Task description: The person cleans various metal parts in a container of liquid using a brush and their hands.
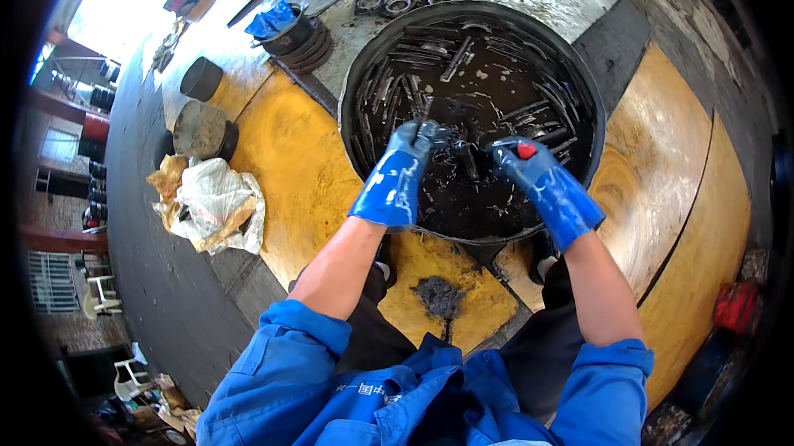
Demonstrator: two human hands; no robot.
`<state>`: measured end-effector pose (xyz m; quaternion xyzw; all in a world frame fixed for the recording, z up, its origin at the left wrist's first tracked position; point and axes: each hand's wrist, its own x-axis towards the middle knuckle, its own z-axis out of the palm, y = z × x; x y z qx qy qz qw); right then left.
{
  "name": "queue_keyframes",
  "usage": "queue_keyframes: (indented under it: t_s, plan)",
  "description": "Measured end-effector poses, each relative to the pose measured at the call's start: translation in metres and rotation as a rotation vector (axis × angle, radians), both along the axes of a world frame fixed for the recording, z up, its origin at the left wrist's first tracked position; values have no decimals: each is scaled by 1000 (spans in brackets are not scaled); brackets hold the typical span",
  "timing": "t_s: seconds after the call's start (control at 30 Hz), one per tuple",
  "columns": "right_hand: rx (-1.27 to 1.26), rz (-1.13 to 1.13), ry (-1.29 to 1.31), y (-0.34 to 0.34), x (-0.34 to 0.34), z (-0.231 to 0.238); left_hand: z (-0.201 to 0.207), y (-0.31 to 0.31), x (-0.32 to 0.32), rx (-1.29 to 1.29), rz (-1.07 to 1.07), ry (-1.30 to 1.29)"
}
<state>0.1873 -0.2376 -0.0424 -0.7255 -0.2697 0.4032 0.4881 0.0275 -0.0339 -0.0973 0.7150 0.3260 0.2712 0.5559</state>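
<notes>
A large round dark basin [597, 128] stands in front of me with murky dark liquid in it. Several long, narrow blackened pieces [456, 59] lie along its sides, partly in the liquid. My left hand [401, 173], in a wet blue rubber glove, is closed over the basin's near left part, around what looks like a dark narrow piece [428, 109]. My right hand [542, 177], gloved alike, is closed around a tool whose red handle end [526, 151] shows at the thumb side. The tool's working end is lost against the dark liquid.
Several square dark parts with round holes [399, 4] lie beyond the basin. To the left are a pot with a blue bag [285, 28], metal cans [198, 128] and a white sack [219, 202]. Yellow floor plates [298, 148] surround the basin; a grey clump [438, 295] lies between my feet.
</notes>
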Motion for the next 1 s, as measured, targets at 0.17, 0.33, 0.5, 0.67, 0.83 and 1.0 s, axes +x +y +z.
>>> queue_keyframes:
  t_s: [0.17, 0.33, 0.5, 0.67, 0.83, 1.0]
  plan:
    - [195, -129, 193, -19, 48, 7, 26, 14, -3, -558, -6, -37]
    - [307, -440, 446, -15, 62, 5, 32, 10, -2, -914, 32, -281]
    - [361, -582, 484, 6, 33, 17, 16, 7, -2, -958, -25, -228]
    - [287, -525, 379, 15, 20, 7, 1, -14, 14, -1033, -39, -158]
    - [288, -425, 391, 34, -8, 8, -6, -18, 14, -1037, -9, -118]
    - [337, -291, 324, 29, -22, -1, 11, -25, 19, -1070, 22, -167]
